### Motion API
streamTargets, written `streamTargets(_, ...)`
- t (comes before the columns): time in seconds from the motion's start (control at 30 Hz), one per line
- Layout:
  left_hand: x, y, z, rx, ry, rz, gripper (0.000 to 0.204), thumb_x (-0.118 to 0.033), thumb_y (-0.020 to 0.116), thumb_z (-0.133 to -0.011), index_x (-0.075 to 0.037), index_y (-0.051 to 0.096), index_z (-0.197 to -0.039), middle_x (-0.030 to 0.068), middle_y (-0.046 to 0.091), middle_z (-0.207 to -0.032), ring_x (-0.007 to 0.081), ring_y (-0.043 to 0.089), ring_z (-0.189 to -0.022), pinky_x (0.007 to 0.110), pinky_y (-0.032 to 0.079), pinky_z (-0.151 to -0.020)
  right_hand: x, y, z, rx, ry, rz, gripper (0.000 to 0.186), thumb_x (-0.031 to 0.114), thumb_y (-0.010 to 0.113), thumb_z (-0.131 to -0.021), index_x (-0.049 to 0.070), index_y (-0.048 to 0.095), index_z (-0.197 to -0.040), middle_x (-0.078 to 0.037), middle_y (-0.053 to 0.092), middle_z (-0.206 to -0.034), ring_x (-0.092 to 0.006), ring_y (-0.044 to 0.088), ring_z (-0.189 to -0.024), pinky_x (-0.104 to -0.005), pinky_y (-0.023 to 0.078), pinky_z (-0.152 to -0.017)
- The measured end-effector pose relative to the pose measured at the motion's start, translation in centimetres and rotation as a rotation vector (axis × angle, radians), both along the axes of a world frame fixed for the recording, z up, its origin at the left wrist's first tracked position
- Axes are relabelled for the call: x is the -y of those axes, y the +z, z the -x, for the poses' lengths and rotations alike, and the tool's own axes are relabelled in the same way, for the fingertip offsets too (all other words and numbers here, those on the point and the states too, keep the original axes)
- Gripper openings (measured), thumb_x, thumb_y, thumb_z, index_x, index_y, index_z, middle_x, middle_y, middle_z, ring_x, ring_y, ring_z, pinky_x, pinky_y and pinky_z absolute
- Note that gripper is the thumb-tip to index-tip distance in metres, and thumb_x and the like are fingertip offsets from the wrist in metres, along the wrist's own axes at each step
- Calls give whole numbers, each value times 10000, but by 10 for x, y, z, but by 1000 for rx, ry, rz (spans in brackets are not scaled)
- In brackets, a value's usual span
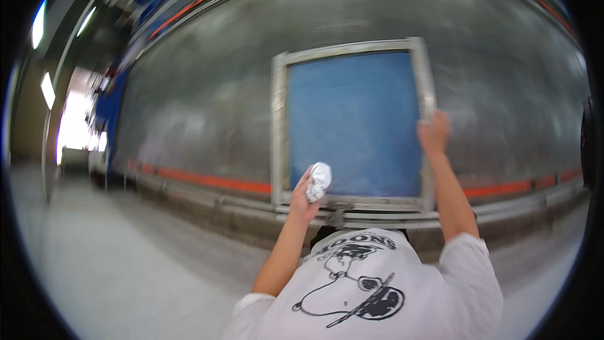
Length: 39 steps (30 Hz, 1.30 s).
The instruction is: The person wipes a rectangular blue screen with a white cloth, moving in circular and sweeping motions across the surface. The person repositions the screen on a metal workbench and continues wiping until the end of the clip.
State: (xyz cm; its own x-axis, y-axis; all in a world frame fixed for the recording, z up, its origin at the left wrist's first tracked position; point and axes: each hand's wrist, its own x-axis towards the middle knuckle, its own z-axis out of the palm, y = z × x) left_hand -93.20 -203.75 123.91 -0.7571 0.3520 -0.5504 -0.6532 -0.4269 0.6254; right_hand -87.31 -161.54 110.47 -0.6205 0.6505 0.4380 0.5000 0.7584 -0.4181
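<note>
A screen-printing frame with pale metal bars lies on a long grey table in front of me. Blue mesh fills it. My left hand is closed around a crumpled white cloth, held over the near left corner of the frame. On the opposite side, my right hand grips the right bar, its fingers wrapped round it. Motion blur softens the fingertips of both hands.
The grey table stretches far to both sides, with an orange strip along its near edge. Below that runs a metal rail. Pale floor lies at the lower left, and blue material hangs at the table's left end.
</note>
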Motion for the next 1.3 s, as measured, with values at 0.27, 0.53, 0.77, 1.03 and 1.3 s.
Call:
streamTargets(0.27, 27, -2, -59, 91, 322, -302, 517, -80, 597, -1005, -86, 483, -1510, 122, 600, -1434, 268, 600, -1304, 425, 512, -1097, 3, 77, 1, 8, 124, 150, 559, 165, 744, -856, -78, 570, -1328, -234, 587, -1218, -427, 551, -1168, -494, 445, -1015)
streamTargets(0.53, 7, 23, -27, -309, 312, 192, 652, 136, 564, -876, 12, 483, -1511, 140, 600, -1425, 227, 609, -1277, 356, 500, -1091, -8, 30, -7, -66, 135, 167, 576, 182, 766, -841, -65, 569, -1324, -235, 584, -1211, -429, 540, -1166, -511, 433, -1007)
streamTargets(0.77, -9, 54, -11, -495, 2, 629, 601, 65, 556, -919, 7, 498, -1514, 103, 587, -1452, 181, 614, -1247, 303, 524, -996, -4, 41, -15, -62, 100, 243, 568, 200, 751, -855, -53, 568, -1330, -235, 573, -1191, -430, 532, -1146, -510, 427, -1006)
streamTargets(1.03, -83, 5, 32, -1401, -390, 1068, 519, 62, 552, -908, -33, 614, -1415, 145, 573, -1497, 323, 539, -1397, 435, 411, -1187, -3, 43, -8, 50, 33, 216, 546, 220, 737, -862, -29, 568, -1317, -213, 580, -1176, -415, 551, -1122, -508, 443, -981)
streamTargets(1.3, -127, -29, 68, -1613, -668, 1060, 538, 89, 551, -847, 23, 581, -1380, 168, 545, -1501, 350, 436, -1470, 484, 375, -1218, 5, 51, -3, 81, 23, 230, 542, 234, 731, -868, -22, 558, -1314, -203, 574, -1175, -408, 546, -1127, -508, 440, -984)
